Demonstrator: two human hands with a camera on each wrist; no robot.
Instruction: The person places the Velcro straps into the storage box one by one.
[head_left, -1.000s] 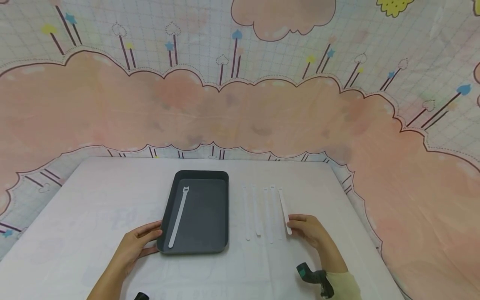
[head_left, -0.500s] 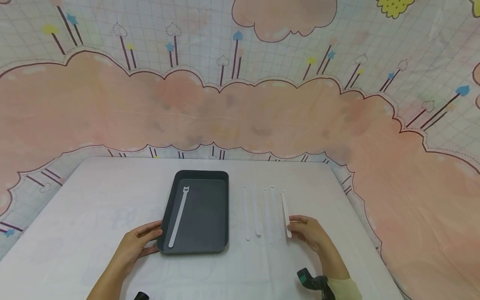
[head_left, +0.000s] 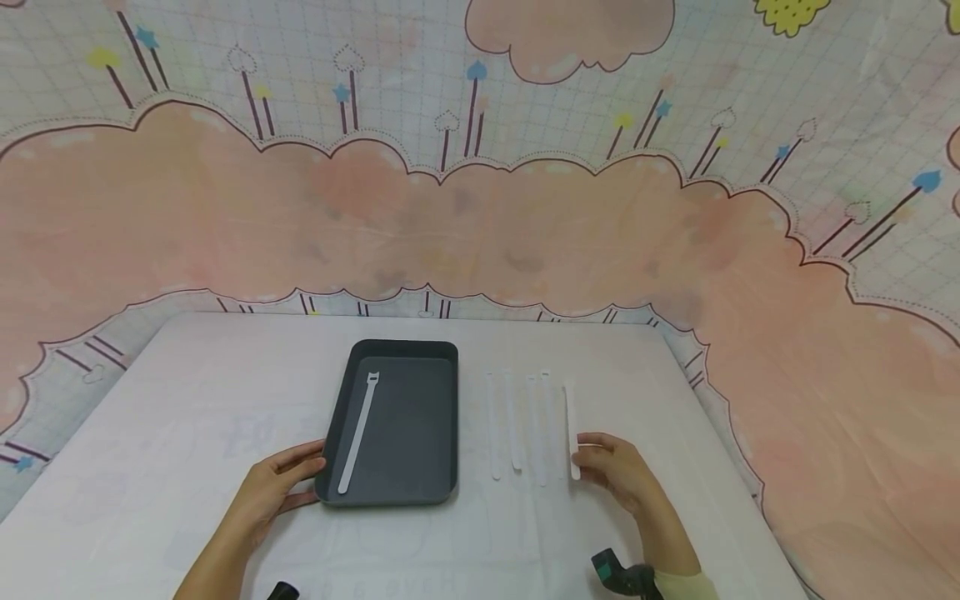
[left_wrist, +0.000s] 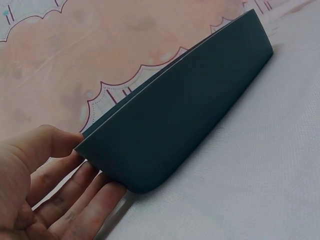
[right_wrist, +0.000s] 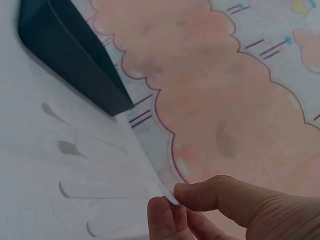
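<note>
A dark grey rectangular tray (head_left: 412, 425) stands on the white-covered table. My left hand (head_left: 272, 492) grips its near left corner; in the left wrist view the thumb is at the rim and the fingers lie against the outer wall. Inside the tray, toward its left side, lies one white cable tie (head_left: 358, 433) with a slotted head at the far end. My right hand (head_left: 618, 475) pinches the near end of another white cable tie (head_left: 571, 417) between thumb and fingers. Several more white ties (head_left: 513, 425) lie in a row between this hand and the tray.
The white tabletop (head_left: 210, 400) extends past both sides of the tray. A patterned cloth (head_left: 450, 225) hangs behind the table. Dark wrist devices, such as the one by the right sleeve (head_left: 626, 575), show at the lower edge.
The cable tie in my right hand has come slightly toward me and stands straighter, its far end shifted right, away from the row. My left hand and the tray have stayed put.
</note>
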